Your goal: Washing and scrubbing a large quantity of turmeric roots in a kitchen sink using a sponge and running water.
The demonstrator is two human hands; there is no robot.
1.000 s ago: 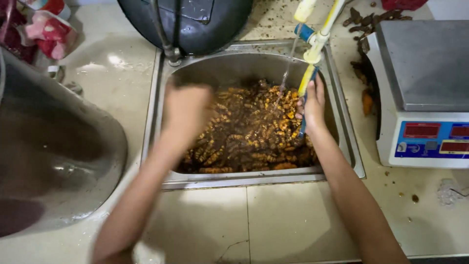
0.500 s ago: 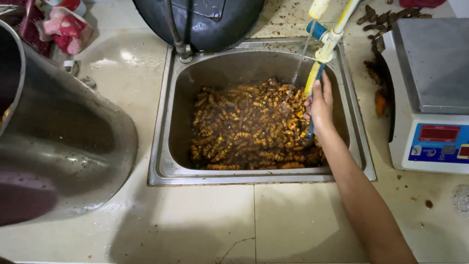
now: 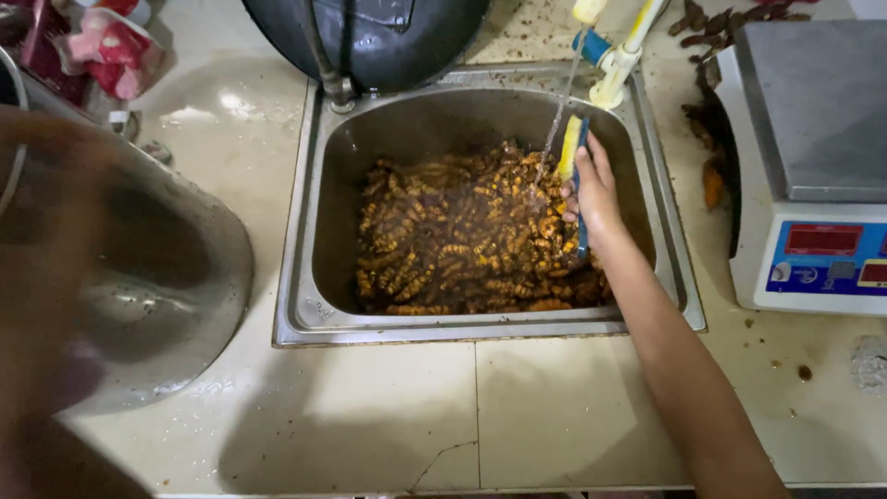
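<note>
- The right hand (image 3: 591,189) is in the steel sink (image 3: 309,277), at its right side, under a thin stream of water (image 3: 557,120) that falls from the white and yellow tap (image 3: 614,69).
- Its fingers are curled around a flat yellow and blue scrub brush (image 3: 575,157). The yellow top pokes out above the fingers and the blue edge runs down beside the palm.
- The brush looks light and stiff. It is wet, so I think it could slip; a firm hold around its middle seems best.
- A big pile of small orange-brown knobbly roots (image 3: 462,240) fills the bottom of the sink. The hand rests just at the right edge of the pile, touching or nearly touching it.
- The roots look hard, bumpy and muddy. I think they are slippery when wet, and easy to pick up one at a time.
- A big blurry shape at the left edge may be the left arm. I cannot see the left hand, so I cannot tell if it is spread or closed.
- A large shiny metal pot (image 3: 157,296) lies on the pale tiled surface (image 3: 554,407) left of the sink. A white weighing scale (image 3: 813,166) stands to the right, and a dark round pan (image 3: 370,37) sits behind the sink.
</note>
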